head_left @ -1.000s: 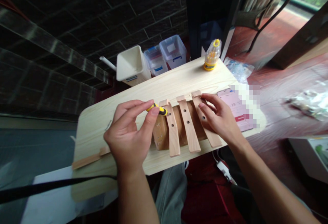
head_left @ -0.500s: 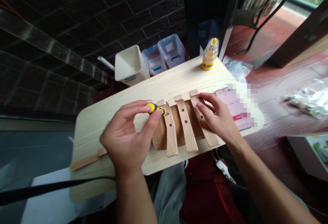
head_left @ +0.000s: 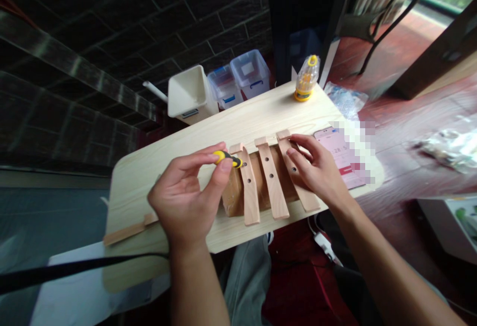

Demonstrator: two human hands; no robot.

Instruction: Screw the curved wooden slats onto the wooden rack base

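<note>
Between the thumb and fingers of my left hand (head_left: 190,189) is a short yellow and black screwdriver (head_left: 228,159). Its tip meets the upper hole of the left wooden slat (head_left: 251,197). A middle slat (head_left: 275,187) and a right slat (head_left: 307,197) lie beside it across a brown block (head_left: 234,192); each slat has a small raised piece at its far end. Dark holes show in the slats. My right hand (head_left: 316,167) grips the upper part of the right slat, thumb on its face and fingers at its far edge.
On the light wooden table (head_left: 149,162) stand a clear and yellow bottle-shaped case (head_left: 307,80) and a phone (head_left: 335,152) at the right. Another wooden piece (head_left: 124,233) lies at the left edge. Bins (head_left: 188,92) stand behind the table.
The view has shifted very slightly. My left hand has turned a little around the screwdriver, whose tip remains at the left slat. My right hand stays on the right slat.
</note>
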